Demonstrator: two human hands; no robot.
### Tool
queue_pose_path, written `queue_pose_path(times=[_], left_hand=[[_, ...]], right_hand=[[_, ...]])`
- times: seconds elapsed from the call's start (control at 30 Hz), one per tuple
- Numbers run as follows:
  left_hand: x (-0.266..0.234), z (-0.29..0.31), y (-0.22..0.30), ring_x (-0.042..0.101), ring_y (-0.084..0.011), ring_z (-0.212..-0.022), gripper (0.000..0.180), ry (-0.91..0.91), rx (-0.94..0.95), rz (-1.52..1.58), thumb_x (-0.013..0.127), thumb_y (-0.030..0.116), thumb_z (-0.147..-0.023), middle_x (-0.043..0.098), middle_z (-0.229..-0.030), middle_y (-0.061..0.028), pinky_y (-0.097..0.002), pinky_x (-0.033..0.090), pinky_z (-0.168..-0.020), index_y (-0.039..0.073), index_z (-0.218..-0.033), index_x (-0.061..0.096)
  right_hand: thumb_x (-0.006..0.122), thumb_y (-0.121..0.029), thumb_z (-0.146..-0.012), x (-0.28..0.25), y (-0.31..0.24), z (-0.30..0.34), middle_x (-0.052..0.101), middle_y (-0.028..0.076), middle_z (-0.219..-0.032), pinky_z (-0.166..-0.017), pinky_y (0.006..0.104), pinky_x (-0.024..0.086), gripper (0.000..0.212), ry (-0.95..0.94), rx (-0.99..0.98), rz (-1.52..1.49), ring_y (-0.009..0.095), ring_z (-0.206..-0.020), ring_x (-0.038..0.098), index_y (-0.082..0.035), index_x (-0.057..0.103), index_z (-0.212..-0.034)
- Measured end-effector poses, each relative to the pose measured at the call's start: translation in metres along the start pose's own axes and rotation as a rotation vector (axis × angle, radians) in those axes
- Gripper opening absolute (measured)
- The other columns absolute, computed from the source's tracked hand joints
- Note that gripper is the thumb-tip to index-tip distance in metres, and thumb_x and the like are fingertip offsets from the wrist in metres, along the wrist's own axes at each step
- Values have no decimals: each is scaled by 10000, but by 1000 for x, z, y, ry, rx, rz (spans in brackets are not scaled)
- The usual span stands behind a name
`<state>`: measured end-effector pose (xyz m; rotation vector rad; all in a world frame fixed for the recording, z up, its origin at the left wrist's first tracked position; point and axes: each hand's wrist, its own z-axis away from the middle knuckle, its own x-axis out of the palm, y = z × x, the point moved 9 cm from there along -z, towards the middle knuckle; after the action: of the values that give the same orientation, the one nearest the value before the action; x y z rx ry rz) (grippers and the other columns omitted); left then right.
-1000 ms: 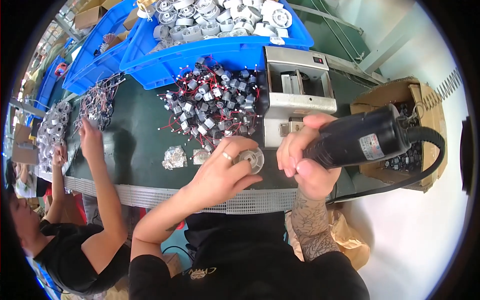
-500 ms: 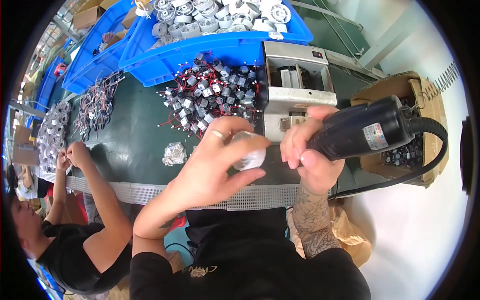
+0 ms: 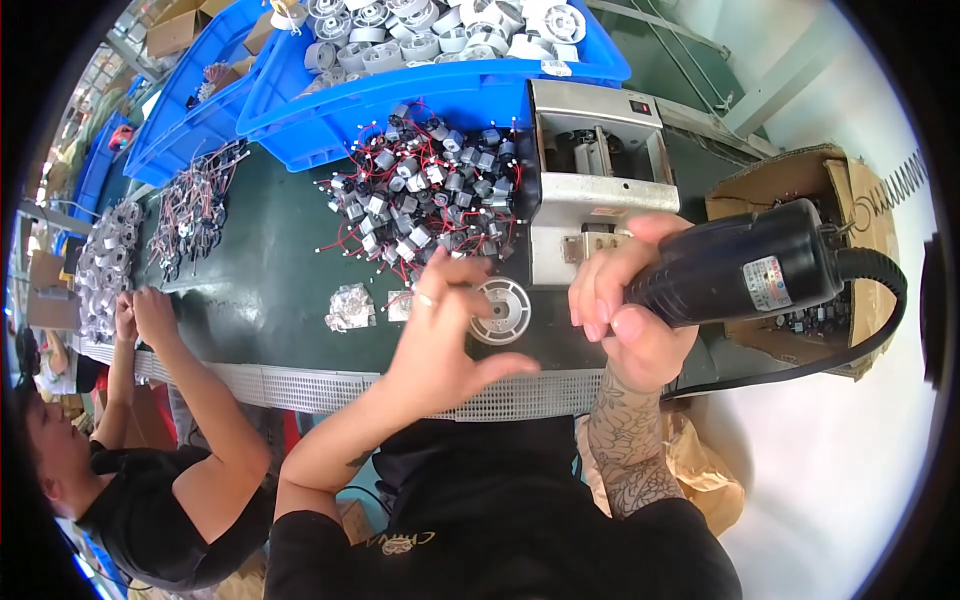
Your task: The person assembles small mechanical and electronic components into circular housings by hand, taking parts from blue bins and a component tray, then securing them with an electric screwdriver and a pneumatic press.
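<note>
My left hand point(image 3: 428, 350) is open, thumb and fingers spread, just left of a round light-grey plastic wheel housing point(image 3: 515, 318). The housing lies flat on the green tabletop, its spoked inside facing up. One finger overlaps its left rim; I cannot tell whether it touches. My right hand point(image 3: 645, 320) is wrapped round a black corded electric screwdriver point(image 3: 735, 265), held tilted above the table to the right of the housing. The driver's tip is hidden behind my fingers.
Ahead are heaped small motors point(image 3: 430, 195) with red wires, a metal machine point(image 3: 580, 100) and a blue bin point(image 3: 400, 100) of white wheel housings. Small silvery pieces point(image 3: 350, 308) lie left. A cardboard box point(image 3: 860, 230) stands right. A co-worker's hands point(image 3: 148, 315) work at far left.
My left hand has let go of the wheel housing, which now lies on the table. Its fingers have spread and drawn slightly left. The screwdriver has shifted a little right and down.
</note>
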<state>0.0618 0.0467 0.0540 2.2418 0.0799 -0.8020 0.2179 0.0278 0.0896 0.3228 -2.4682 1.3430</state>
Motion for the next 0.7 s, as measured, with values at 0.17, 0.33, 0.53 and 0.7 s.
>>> queue_pose_path(times=[0.17, 0.33, 0.53, 0.7], left_hand=[[-31, -48, -38, 514, -315, -956, 317, 99, -68, -313, 734, 98, -745, 566, -1009, -126, -417, 431, -799, 37, -1042, 643], [-12, -61, -77, 566, -260, -873, 116, -2, -63, -383, 723, 159, -772, 631, -838, -84, -402, 425, -755, 56, -824, 717], [-54, -65, -59, 650, -259, -741, 86, 283, -223, 8, 671, 81, -844, 680, -816, -123, -316, 499, -685, -4, -848, 676], [-13, -45, -15, 585, -261, -815, 76, -225, -44, 207, 714, 89, -798, 639, -825, -83, -352, 477, -707, 27, -827, 679]], right_hand=[[651, -146, -811, 0, 1, 0, 501, 54, -676, -481, 315, 421, 593, -6, -18, -6, 153, -508, 479, 41, 344, -1283], [639, -138, -809, 2, 2, -1, 502, 58, -684, -481, 315, 418, 593, -34, -9, 0, 152, -510, 475, 42, 341, -1289], [649, 15, -735, -12, -7, -3, 510, 73, -637, -490, 288, 439, 578, 110, -51, -118, 158, -513, 508, 65, 385, -1248], [606, 13, -760, -20, -28, -7, 511, 86, -669, -500, 303, 453, 534, 127, -164, -42, 164, -506, 487, 50, 370, -1238]])
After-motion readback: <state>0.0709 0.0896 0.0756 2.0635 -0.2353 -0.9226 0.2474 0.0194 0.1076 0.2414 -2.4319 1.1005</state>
